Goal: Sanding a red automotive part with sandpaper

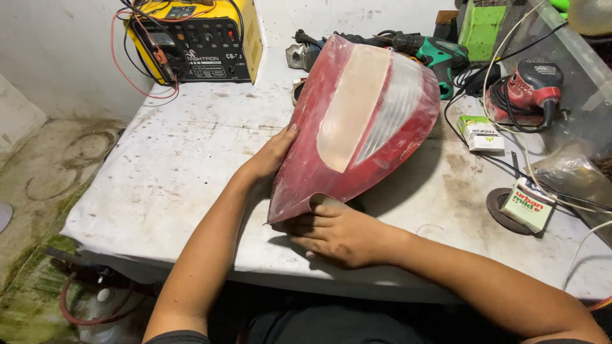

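A red car tail light [357, 121] with a hazy whitish middle panel lies tilted on the white table [178, 165], its pointed end toward me. My left hand [271, 156] presses against its left edge with the thumb on the red rim. My right hand [341, 232] lies at the pointed near end, fingers tucked under the lower edge. Both hands steady the lamp.
A yellow and black battery charger [197, 38] with red and black cables stands at the back left. A green power drill [433, 51], a red sander [529, 89], two small boxes [481, 132] [528, 205], a sanding disc [500, 210] and white cords crowd the right side.
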